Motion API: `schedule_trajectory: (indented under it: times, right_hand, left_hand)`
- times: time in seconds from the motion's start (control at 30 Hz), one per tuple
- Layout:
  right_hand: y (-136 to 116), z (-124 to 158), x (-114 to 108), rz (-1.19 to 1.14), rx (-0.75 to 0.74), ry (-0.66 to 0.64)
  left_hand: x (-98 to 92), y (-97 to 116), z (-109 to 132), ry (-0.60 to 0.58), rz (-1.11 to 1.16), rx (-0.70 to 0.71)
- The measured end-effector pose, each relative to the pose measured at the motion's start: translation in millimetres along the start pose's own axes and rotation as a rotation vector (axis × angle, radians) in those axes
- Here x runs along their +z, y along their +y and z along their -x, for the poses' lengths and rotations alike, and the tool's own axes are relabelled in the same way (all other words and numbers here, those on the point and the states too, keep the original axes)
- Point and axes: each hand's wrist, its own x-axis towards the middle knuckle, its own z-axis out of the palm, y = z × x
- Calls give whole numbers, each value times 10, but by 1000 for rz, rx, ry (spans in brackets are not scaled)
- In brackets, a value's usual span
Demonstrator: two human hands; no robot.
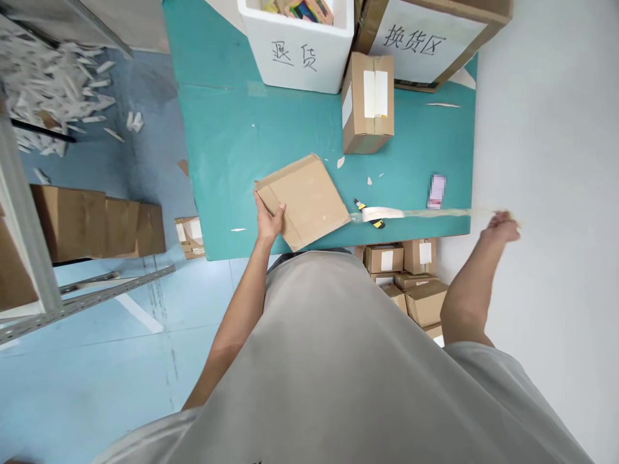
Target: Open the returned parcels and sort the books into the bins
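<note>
A flat brown cardboard box (307, 203) lies tilted near the front edge of the green table. Its left corner is gripped by my left hand (269, 219), thumb on top. Out past the table's right edge, my right hand (503, 225) is closed on the end of a long strip of clear packing tape (435, 212). The strip stretches taut back to the box's right corner, with torn pale paper stuck along part of it. Partly under the strip lies a yellow and black utility knife (378, 223). A blurred pink item (436, 191) rests just beyond the tape.
A taped carton (368, 138) stands behind the box. Farther back are a white foam bin (302, 61) and a large labelled carton (430, 38). Several boxes (425, 303) are stacked below the table's right front. Shelving (29, 225) and paper scraps (53, 90) are at left.
</note>
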Motion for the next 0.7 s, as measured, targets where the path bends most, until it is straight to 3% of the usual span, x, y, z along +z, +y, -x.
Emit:
schedule_trajectory:
  times: [0.07,0.13,0.2,0.27,0.37,0.47,0.57,0.63,0.7]
  right_hand:
    - [-267,-129,-139,-63,-59,95]
    - [-343,-142,-184,-89,-102,87]
    - [-223,-40,-109,-74,-98,-13]
    - [62,215,61,-31,-62,-159]
    - [661,982,337,48,-18,-488]
    - [1216,2090,449,207,76,-1040]
    - [1537,3068,399,396,208,-1594]
    - [1625,3436,353,428,211,-1757]
    - [1662,3559,343,436,143,-1794]
  left_hand:
    - [-1,-15,-8,-1,-12,11]
    - [-3,-21,-4,8,-34,13]
    - [1,12,15,41,-75,11]
    - [27,118,45,92,-136,49]
    - [142,441,100,48,-168,166]
    - [310,857,162,-224,-53,195]
    - [393,1166,227,-427,48,182]
    - [356,1251,261,-439,68,162]
    - [255,1252,283,-369,70,127]
